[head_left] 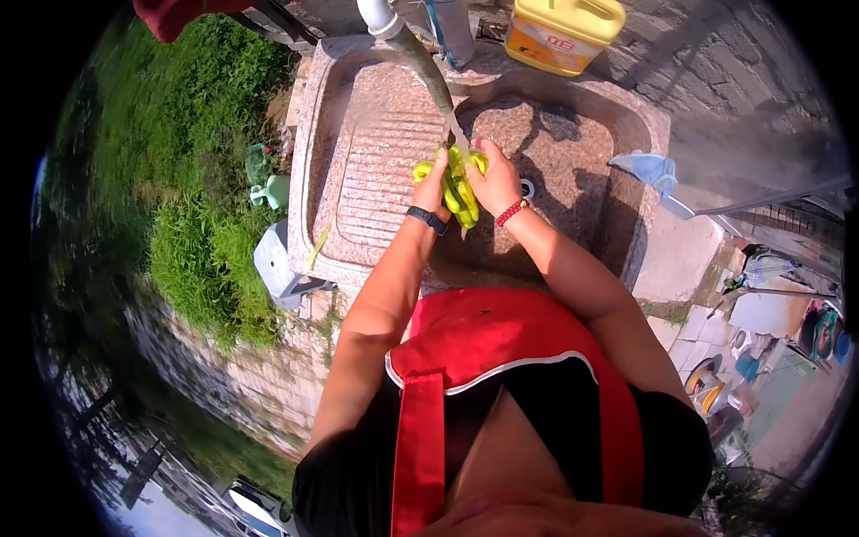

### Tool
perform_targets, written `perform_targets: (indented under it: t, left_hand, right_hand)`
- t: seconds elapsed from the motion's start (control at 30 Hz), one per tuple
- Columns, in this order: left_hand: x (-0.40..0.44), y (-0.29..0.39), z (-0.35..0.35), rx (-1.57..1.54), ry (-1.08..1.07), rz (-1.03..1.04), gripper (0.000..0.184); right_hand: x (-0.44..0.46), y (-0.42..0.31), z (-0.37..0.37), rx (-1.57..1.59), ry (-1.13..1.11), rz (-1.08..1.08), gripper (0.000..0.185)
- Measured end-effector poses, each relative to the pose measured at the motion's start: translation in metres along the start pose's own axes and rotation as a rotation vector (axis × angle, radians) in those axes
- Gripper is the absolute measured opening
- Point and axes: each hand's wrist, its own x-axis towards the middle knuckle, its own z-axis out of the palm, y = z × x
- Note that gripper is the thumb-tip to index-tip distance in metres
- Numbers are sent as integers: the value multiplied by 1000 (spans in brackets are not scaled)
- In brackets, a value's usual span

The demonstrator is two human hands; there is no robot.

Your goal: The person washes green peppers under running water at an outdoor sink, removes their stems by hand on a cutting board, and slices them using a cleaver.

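Several yellow-green peppers (463, 199) are bunched between my two hands, over the middle of a speckled stone sink (394, 255). My left hand (431, 190), with a dark band at the wrist, grips the bunch from the left side. From the right, my right hand (497, 182) closes round the same peppers; a red bracelet circles that wrist. Water (461, 134) runs from a dark hose (427, 72) on a white pipe (378, 16) and falls onto the peppers. The fingers' undersides are partly hidden by the peppers.
A ribbed washboard slope (385, 179) fills the sink's left part; the deeper basin (573, 206) lies right. Behind the rim stands a yellow jug (564, 34). A blue cloth-like item (646, 168) hangs over the right edge. A yellow-green strip (317, 249) lies on the left rim.
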Motion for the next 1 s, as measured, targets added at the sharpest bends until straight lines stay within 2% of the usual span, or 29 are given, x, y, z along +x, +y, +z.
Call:
perform_targets:
  t: [0.03,0.07,0.13,0.2,0.23,0.33,0.37,0.47,0.5,0.63,0.73,0.77,0.87,1.0]
  left_hand:
    - [1,0,4,33,-7,3,37]
    - [2,1,5,67,-16,7,37]
    - [7,0,-4,135,-104,39,34]
    - [5,1,-9,167,-194,18,33]
    - [-4,4,-3,99,-206,-18,26]
    - [3,3,-10,80,-308,-98,20]
    - [6,1,-10,-6,-298,-127,21]
    - [8,0,-6,-92,-118,-44,20]
    - [8,1,-8,-74,-146,-11,26]
    - [8,-1,-11,-113,-153,-22,35]
    - [7,2,-11,-112,-186,17,39]
    - [6,5,-12,-108,-183,11,42]
    - [6,6,-16,-119,-239,-18,43]
    - [-2,8,-15,-152,-271,-32,40]
  right_hand:
    - [-4,-14,-4,-16,-34,-71,44]
    - [-8,-7,8,-9,73,-243,45]
    - [-15,0,14,-192,-37,-215,52]
    - [-12,0,4,14,-182,-95,54]
    - [-12,-3,-3,118,-255,-34,55]
    - [-14,-10,-16,195,-244,-95,52]
    - [-16,-12,-17,18,-204,-108,43]
    - [-23,-16,-22,-22,-37,-392,36]
    - [-24,-10,-17,25,28,-397,28]
    - [-29,-1,-12,244,-25,-50,27]
    - [-21,10,-8,276,-67,62,31]
    - [-16,26,-1,332,-137,47,33]
    - [-8,16,-10,466,-299,229,34]
    - [1,3,-22,441,-280,328,32]
